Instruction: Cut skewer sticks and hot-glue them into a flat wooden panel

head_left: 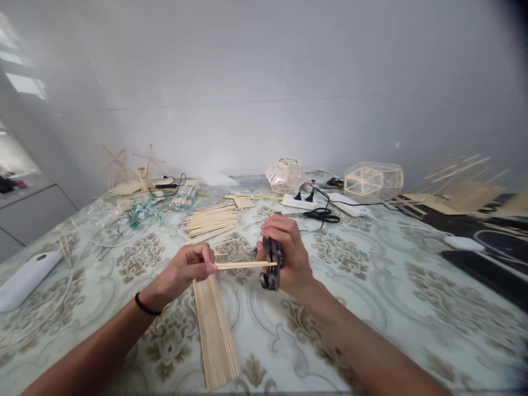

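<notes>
Pinched between the thumb and fingers of my left hand (pixel 190 264) are thin wooden sticks (pixel 241 265), held level and pointing right. My right hand (pixel 289 250) is wrapped round a dark metal cutting tool (pixel 270 264), whose exact kind I cannot make out. The sticks' right end reaches the tool's head. Below my left hand, a flat row of long wooden strips (pixel 216 335) lies side by side on the patterned tablecloth. A pile of shorter sticks (pixel 211 220) rests behind my hands.
At the back stand two stick-framed polyhedra (pixel 285 175) (pixel 373 179) and a white power strip (pixel 300 201) with black plugs and cables. Plastic wrapping (pixel 140 212) lies left, near a white device (pixel 28 280). On the right are a dark flat object (pixel 487 278) and loose sticks.
</notes>
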`<action>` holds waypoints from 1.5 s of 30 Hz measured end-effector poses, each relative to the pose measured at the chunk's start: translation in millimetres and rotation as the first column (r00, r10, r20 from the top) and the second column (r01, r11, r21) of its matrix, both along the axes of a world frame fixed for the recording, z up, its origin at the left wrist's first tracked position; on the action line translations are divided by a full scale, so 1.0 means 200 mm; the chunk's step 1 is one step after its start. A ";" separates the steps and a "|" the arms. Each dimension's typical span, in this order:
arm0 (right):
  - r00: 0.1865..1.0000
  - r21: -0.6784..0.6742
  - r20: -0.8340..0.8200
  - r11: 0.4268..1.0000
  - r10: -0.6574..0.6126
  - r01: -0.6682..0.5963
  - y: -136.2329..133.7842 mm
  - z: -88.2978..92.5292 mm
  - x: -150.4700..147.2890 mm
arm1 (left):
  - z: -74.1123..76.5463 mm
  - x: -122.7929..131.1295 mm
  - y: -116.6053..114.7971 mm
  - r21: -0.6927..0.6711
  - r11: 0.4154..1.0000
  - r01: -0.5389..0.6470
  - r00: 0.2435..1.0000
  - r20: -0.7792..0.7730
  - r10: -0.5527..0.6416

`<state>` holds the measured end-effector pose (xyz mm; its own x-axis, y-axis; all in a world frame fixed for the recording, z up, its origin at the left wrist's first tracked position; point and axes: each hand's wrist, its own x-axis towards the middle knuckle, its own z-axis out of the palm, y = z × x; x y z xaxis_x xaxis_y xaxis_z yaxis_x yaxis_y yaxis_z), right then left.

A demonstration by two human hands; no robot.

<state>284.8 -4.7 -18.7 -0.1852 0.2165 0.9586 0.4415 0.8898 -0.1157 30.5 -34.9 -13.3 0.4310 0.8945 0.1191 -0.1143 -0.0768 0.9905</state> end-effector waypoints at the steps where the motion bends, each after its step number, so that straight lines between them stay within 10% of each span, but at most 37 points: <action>1: 1.000 0.006 0.003 1.000 -0.002 0.002 0.00 0.00 0.00 | 0.00 0.00 0.00 -0.007 1.000 0.008 1.000 -0.011 -0.008; 23: 1.000 -0.082 0.015 0.997 0.000 0.001 -0.01 0.00 0.00 | -0.02 0.06 -0.02 -0.027 1.000 -0.012 0.991 0.133 0.016; 34: 0.977 -0.021 0.100 0.982 -0.187 0.190 0.00 0.03 0.05 | -0.01 0.08 -0.03 -0.107 0.994 -0.029 0.982 0.183 0.048; 45: 0.951 -0.384 0.052 0.873 -0.303 0.300 0.05 -0.02 0.04 | -0.05 0.01 0.05 -0.054 0.964 -0.261 0.963 0.053 0.263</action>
<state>292.8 5.3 -22.2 -0.0434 0.6107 0.7907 0.6785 0.5990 -0.4253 32.6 -24.4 -23.1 0.1742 0.9803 0.0932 -0.1547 -0.0662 0.9857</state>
